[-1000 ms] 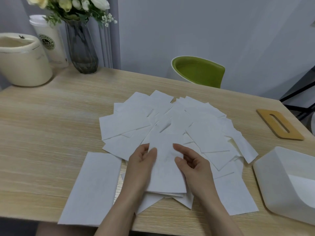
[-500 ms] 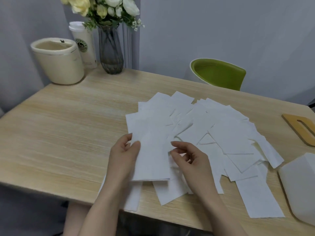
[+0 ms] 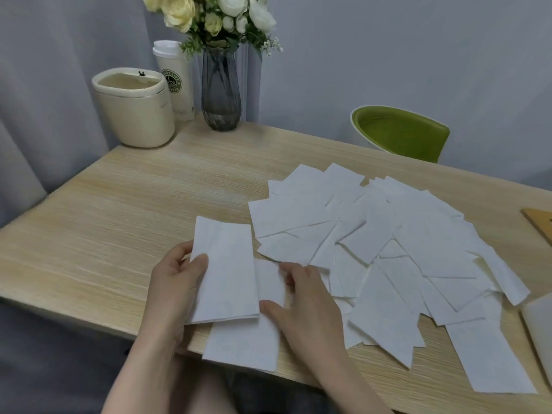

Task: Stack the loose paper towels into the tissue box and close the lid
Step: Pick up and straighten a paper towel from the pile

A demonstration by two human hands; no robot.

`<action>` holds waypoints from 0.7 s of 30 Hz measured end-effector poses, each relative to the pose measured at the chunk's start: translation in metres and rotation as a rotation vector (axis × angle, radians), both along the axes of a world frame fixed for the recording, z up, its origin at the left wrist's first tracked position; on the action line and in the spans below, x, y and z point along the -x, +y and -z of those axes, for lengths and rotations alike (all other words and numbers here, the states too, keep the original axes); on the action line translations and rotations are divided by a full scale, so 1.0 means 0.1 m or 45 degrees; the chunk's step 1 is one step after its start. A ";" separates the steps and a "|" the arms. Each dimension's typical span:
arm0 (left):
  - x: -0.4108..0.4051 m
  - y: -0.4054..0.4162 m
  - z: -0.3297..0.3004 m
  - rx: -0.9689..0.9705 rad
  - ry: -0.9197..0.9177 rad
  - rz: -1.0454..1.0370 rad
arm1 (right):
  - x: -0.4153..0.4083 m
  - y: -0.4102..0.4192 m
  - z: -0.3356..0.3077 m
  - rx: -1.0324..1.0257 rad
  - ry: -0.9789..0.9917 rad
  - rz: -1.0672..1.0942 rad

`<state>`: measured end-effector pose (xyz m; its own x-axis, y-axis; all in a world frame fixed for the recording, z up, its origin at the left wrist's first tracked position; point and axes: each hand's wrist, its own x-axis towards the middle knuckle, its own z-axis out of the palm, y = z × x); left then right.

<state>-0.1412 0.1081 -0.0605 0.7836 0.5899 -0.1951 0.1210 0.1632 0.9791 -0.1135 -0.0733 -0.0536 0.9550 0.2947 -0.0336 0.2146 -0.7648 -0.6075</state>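
Note:
Several white folded paper towels point(image 3: 388, 243) lie spread in an overlapping fan on the wooden table point(image 3: 134, 210). My left hand point(image 3: 176, 285) grips a small stack of towels point(image 3: 227, 273), thumb on top, lifted a little above the table near its front edge. My right hand point(image 3: 304, 300) rests on another towel point(image 3: 268, 282) just right of that stack, fingers curled at its edges. One towel point(image 3: 245, 345) lies below the stack, overhanging the table edge. The white tissue box point(image 3: 537, 321) shows only as a corner at the right border, and its wooden lid point(image 3: 540, 222) lies further back.
At the table's back left stand a cream bin point(image 3: 134, 109), a white cup point(image 3: 176, 82) and a grey glass vase with flowers point(image 3: 221, 88). A green chair point(image 3: 400, 132) sits behind the table. The left half of the tabletop is bare wood.
The view has swung left, pushing the tissue box to the right border. My left hand carried its towel stack left, clear of the fan. My right hand moved onto a towel beside it.

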 end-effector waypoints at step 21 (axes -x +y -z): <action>0.00 -0.07 -0.03 0.109 -0.026 0.001 | -0.27 -0.34 -0.40 -0.756 -0.108 0.156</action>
